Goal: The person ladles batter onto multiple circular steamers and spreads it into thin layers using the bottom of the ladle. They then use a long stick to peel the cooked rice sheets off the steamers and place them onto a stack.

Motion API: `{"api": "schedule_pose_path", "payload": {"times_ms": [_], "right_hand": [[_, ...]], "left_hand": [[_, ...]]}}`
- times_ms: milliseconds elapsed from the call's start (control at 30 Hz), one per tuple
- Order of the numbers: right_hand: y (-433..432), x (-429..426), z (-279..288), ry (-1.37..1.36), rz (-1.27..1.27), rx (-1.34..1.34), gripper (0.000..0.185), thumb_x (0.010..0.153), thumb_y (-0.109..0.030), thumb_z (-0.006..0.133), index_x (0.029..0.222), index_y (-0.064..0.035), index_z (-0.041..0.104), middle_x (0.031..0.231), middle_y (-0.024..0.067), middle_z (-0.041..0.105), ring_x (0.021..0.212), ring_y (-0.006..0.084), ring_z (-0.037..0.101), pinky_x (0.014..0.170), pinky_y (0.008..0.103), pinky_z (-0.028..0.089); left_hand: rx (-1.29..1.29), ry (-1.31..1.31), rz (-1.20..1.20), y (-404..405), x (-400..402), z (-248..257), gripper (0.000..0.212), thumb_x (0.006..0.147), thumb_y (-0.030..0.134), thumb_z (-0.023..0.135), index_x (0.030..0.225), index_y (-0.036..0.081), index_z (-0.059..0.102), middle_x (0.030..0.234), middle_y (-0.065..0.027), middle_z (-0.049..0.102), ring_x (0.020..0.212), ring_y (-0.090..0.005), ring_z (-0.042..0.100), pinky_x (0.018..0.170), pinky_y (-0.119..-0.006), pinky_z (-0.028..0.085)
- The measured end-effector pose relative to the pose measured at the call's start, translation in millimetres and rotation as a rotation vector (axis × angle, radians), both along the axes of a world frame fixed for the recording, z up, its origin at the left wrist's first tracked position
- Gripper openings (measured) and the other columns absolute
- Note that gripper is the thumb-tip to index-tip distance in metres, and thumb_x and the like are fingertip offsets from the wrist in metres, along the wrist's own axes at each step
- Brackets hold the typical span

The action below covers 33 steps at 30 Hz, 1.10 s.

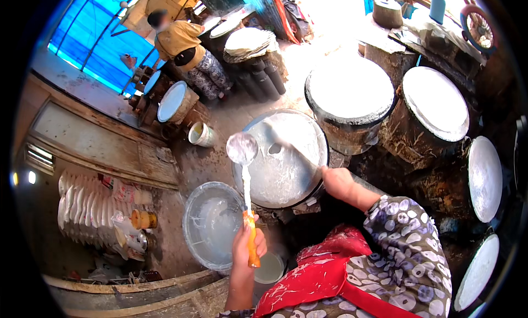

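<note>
My left hand (247, 243) is closed round the orange handle of a ladle (242, 149), whose round metal bowl is up and coated with pale stuff. Behind the ladle lies a wide round griddle (284, 186) with a whitish, smeared surface. At the griddle's right edge my right hand (338, 182) is closed on something thin; a blurred pale sheet or blade stretches from it over the griddle, and which it is I cannot tell. Left of the griddle stands a large translucent basin (212, 227) of thin whitish liquid. A smaller bucket (269, 268) is partly hidden behind my left hand.
Several round covered stoves, one with a bright white top (352, 91), curve along the right. A white bucket (202, 134) stands on the floor beyond the basin. A person in a yellow top (179, 37) is at the far left stoves. Stacked white bags (90, 206) lie at the left.
</note>
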State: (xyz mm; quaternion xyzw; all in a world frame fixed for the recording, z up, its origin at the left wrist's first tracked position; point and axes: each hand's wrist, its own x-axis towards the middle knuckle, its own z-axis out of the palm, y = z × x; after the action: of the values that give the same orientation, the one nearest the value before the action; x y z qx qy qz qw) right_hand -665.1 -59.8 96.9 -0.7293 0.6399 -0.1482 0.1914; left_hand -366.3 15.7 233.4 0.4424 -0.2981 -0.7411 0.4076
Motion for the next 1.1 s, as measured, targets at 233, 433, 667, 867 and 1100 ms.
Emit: {"api": "schedule_pose_path", "payload": {"times_ms": [233,433,667,867,1100], "right_hand": [[-36.1,-42.1,14.9,0.037,-0.108,-0.01,0.011,0.08,-0.009,0.047,0.083,-0.0016,0.054,0.072,0.0172,0.065,0.069,0.034,0.065,0.058,0.0452,0.051],[-24.9,-28.6,46.4,0.154,0.3,0.16,0.013,0.081,-0.01,0.046,0.085,-0.0017,0.056,0.074,0.0167,0.065,0.073,0.0342,0.065,0.062,0.0445,0.051],[-26.6,-14.6,33.3,0.176,0.272,0.15,0.016,0.083,-0.009,0.045,0.093,-0.0031,0.055,0.078,0.0162,0.066,0.075,0.0321,0.065,0.064,0.0419,0.051],[26.7,-26.6,-5.1,-0.033,-0.251,-0.029,0.011,0.083,-0.01,0.048,0.083,0.0004,0.048,0.064,0.0183,0.061,0.058,0.0369,0.061,0.053,0.0481,0.047],[60.7,101.4,-7.5,-0.14,-0.095,0.168,0.012,0.082,-0.011,0.048,0.085,0.0005,0.051,0.066,0.0194,0.063,0.057,0.0357,0.063,0.053,0.046,0.05]], "left_hand": [[-0.065,-0.003,-0.002,-11.9,-11.7,9.0,0.038,0.098,0.032,0.038,0.129,0.01,0.042,0.066,-0.0027,0.044,0.042,-0.0105,0.041,0.038,-0.025,0.035],[0.061,-0.149,0.061,-3.9,2.2,2.1,0.035,0.098,0.032,0.04,0.124,0.009,0.044,0.066,-0.0029,0.044,0.042,-0.0111,0.041,0.038,-0.025,0.035],[0.067,-0.432,0.091,-10.3,-10.9,-2.7,0.028,0.096,0.025,0.045,0.118,0.008,0.044,0.066,-0.0038,0.047,0.041,-0.0106,0.043,0.037,-0.023,0.036],[-0.005,-0.631,0.045,-11.5,13.0,-33.4,0.02,0.094,0.021,0.048,0.107,0.007,0.043,0.066,-0.0035,0.049,0.04,-0.0097,0.044,0.037,-0.022,0.037],[0.022,-0.565,-0.059,-16.4,14.8,-33.2,0.019,0.094,0.021,0.048,0.106,0.007,0.043,0.067,-0.0034,0.048,0.043,-0.01,0.045,0.038,-0.022,0.037]]}}
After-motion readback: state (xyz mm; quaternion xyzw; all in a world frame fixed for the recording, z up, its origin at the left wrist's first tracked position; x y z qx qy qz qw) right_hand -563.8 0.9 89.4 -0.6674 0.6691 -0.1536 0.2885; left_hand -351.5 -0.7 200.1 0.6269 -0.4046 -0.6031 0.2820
